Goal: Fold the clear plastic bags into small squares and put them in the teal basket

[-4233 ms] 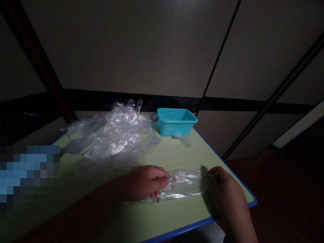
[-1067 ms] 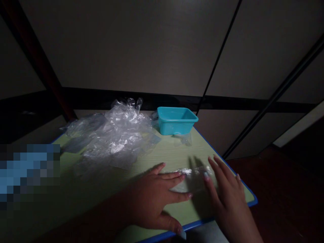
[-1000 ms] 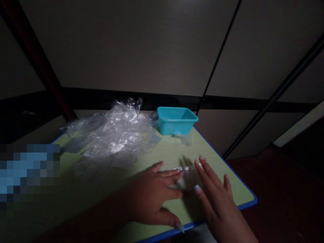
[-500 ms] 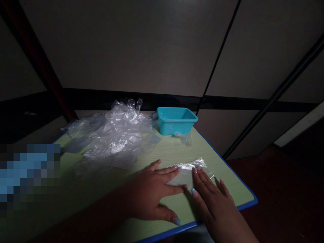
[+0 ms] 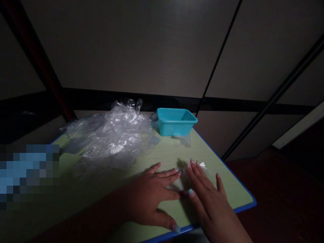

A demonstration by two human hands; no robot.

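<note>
- Head camera view: saw the bare left hand (image 5: pixel 152 194) laid palm down, fingers spread wide, thumb stretched out over the near table edge, gripping nothing.
- Saw the bare right hand (image 5: pixel 208 195) opened flat too, palm down, three straight fingers close together, thumb and little finger apart, with hold of nothing.
- Found a thin, clear, shiny plastic bag (image 5: pixel 203 165) lying flat under and between both hands, largely hidden, glinting past the right fingertips. Could not tell how firmly pressed from above.
- Noted beneath it a pale green, wood-grained table (image 5: pixel 172 155) with blue edging (image 5: pixel 246 207).
- Farther off, saw a small clear plastic scrap (image 5: pixel 186 140) just in front of an open, turquoise, rectangular plastic tub (image 5: pixel 177 128), upright near the far right edge.
- Left of the tub, saw a big, crumpled heap of clear plastic (image 5: pixel 116 135).
- Beyond, saw dim grey-brown wall panels (image 5: pixel 139 50) crossed by a black band (image 5: pixel 177 98), with dark reddish floor (image 5: pixel 273 195) at right.
</note>
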